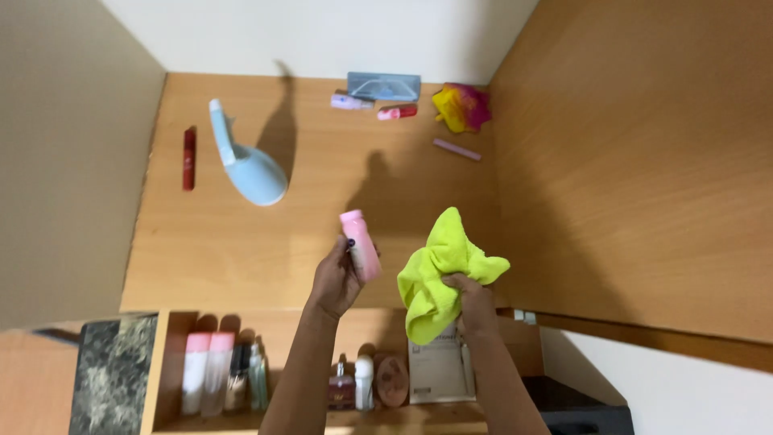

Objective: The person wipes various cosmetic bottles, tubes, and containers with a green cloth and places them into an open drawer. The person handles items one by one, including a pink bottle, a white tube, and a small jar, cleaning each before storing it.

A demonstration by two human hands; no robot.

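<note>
Left hand (336, 278) is wrapped around a small pink bottle (360, 244), fingers closed on its lower half, bottle raised off the desk (209, 258) and tilted with its top toward 11 o'clock. Held up that way, its side faces the cloth. Right hand (471, 298) is clenched on a bunched yellow-green cloth (439, 270), most of the fabric spilling out above and below the fist, so a loose wad is free at the bottle side. Cloth sits just at 3 o'clock of the bottle, near but apart, a clear gap between them.

Both are lifted over the near edge of the wooden desk, above the open shelf (266, 322) at 6 o'clock.

Desk top: pale blue spray bottle (245, 161) lying on its side at 10 o'clock of the hands, nozzle pointing away. Red tube (188, 159) further out at 9–10 o'clock, near the left wall. Along the back wall at 12 o'clock: grey-blue holder (384, 85), a small lilac bottle (351, 101), a small red-pink bottle (397, 112). Pink-and-yellow cloth (460, 107) in the far corner at 1 o'clock, thin lilac stick (456, 150) just in front of it.

Shelf holds upright pink-capped bottles (208, 370), a few small bottles and jars (362, 383), and a pale box (439, 370) under the right wrist; the small ones are dim, probably cosmetics.
</note>
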